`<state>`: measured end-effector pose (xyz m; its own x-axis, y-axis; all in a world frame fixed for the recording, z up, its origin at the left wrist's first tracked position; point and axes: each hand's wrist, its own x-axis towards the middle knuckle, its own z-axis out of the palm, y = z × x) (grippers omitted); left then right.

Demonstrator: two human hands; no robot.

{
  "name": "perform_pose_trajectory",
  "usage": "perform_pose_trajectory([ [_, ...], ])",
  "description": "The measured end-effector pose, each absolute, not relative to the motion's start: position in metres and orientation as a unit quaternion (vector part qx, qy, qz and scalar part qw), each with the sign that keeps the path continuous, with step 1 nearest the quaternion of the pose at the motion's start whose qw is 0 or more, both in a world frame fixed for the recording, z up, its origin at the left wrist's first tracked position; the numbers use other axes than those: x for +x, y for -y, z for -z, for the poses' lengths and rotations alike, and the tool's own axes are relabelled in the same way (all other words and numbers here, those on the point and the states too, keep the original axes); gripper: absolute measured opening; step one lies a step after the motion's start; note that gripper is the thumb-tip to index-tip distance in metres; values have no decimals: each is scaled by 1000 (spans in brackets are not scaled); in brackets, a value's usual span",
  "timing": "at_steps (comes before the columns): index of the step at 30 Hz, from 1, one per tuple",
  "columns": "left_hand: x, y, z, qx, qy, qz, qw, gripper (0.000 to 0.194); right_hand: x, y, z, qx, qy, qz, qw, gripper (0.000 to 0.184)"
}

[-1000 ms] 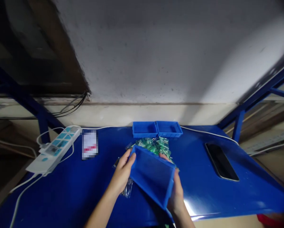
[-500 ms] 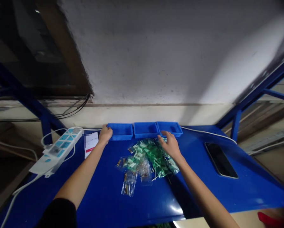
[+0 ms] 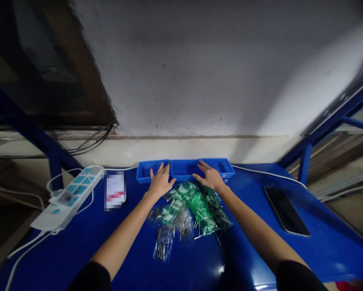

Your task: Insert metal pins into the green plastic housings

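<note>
Three small blue bins stand in a row against the wall: the left bin [image 3: 145,171], the middle bin [image 3: 184,167] and the right bin [image 3: 222,165]. My left hand [image 3: 161,182] is open, its fingers spread over the seam between the left and middle bins. Also open, my right hand [image 3: 211,177] reaches over the seam between the middle and right bins. Whether the fingertips touch the rims I cannot tell. Just below the hands lies a heap of green plastic packets [image 3: 196,206]. Clear packets with brass-coloured pins [image 3: 161,244] lie at its near side.
A white power strip [image 3: 69,198] with cables lies at the left of the blue table [image 3: 133,258]. Beside it is a pale, blurred-out card or device [image 3: 115,190]. A black phone [image 3: 287,211] lies on the right. Blue frame posts flank the table.
My left hand has moved right, from the left bin's outer side to the seam between the left and middle bins. My right hand has shifted slightly left, fingers now spread.
</note>
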<state>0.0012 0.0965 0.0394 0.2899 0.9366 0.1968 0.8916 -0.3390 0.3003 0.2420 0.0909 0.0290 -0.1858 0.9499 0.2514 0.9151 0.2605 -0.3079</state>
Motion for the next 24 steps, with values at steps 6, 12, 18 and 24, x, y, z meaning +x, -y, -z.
perform_pose_trajectory([
  [6, 4, -102, -30, 794, -585, -160, 43, 51, 244, -96, -31, -587, 789, -39, 176, 67],
  [12, 0, -109, -33, 845, -515, -141, 33, 49, 246, -102, -32, -575, 802, -56, 151, 67],
  [18, 0, -105, -32, 853, -501, -143, 36, 50, 242, -96, -31, -583, 795, -57, 157, 65],
  [24, -1, -90, -29, 854, -495, -154, 35, 51, 241, -78, -32, -589, 790, -50, 162, 64],
])
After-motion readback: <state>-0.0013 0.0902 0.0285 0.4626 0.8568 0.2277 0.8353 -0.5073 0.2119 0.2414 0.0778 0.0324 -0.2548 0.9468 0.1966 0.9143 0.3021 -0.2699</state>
